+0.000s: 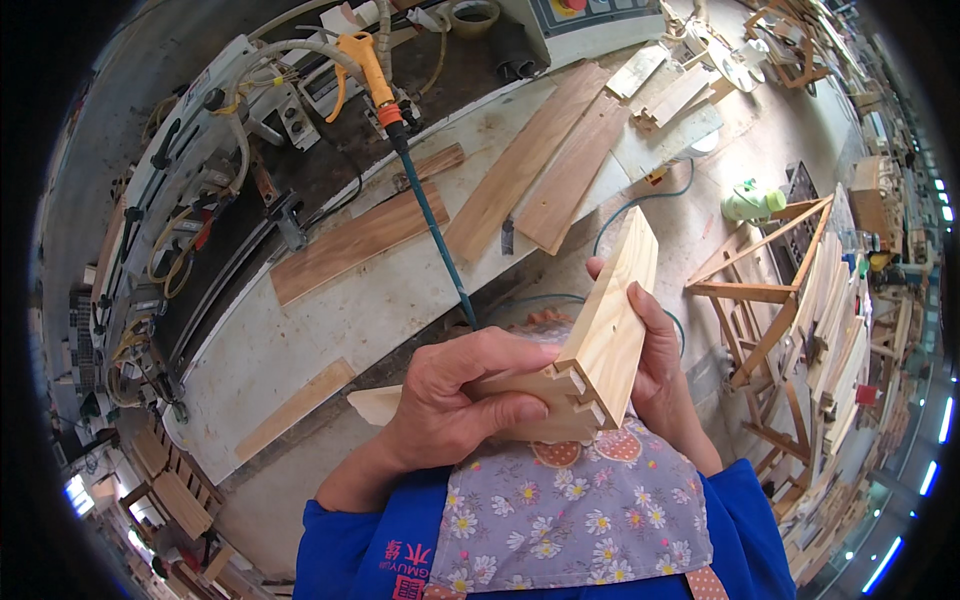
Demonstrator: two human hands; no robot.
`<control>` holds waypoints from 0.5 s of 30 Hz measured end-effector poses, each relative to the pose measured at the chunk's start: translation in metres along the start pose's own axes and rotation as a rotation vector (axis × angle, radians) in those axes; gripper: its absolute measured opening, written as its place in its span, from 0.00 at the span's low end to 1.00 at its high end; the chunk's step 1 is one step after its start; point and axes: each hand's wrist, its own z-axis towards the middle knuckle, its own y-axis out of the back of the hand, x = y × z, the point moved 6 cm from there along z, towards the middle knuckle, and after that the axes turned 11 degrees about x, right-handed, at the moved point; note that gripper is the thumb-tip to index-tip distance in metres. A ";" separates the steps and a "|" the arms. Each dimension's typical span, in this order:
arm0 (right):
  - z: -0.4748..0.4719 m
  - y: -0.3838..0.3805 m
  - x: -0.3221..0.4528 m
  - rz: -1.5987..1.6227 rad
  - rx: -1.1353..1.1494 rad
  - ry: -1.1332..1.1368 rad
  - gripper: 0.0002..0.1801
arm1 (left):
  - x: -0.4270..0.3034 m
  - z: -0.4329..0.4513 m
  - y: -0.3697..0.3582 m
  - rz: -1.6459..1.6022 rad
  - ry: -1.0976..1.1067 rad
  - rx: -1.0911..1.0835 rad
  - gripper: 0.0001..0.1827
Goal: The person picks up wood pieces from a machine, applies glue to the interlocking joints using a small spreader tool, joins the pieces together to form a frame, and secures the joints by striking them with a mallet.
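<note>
Two pale wooden boards meet at a corner in front of my apron, with dovetail-like teeth and sockets showing at the joint. My left hand (480, 394) grips the lower board (517, 431), thumb on its face and index finger reaching to the corner. The board's far end sticks out to the left past my wrist. My right hand (656, 345) holds the upright board (615, 322), thumb on its face and fingers behind its far edge. A small dark mark or hole shows on that face. Part of the lower board is hidden by my left hand.
Brown planks (360, 244) lie on the pale machine table (330, 337). An orange air blow gun (367, 71) hangs over it on a green hose (435, 232). At right stand a wooden frame (761, 292), a light green bottle (754, 202) and stacked boards (840, 330).
</note>
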 end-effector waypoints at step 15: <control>0.003 0.000 -0.001 0.034 -0.002 -0.006 0.33 | 0.003 -0.001 0.004 -0.034 -0.046 -0.023 0.18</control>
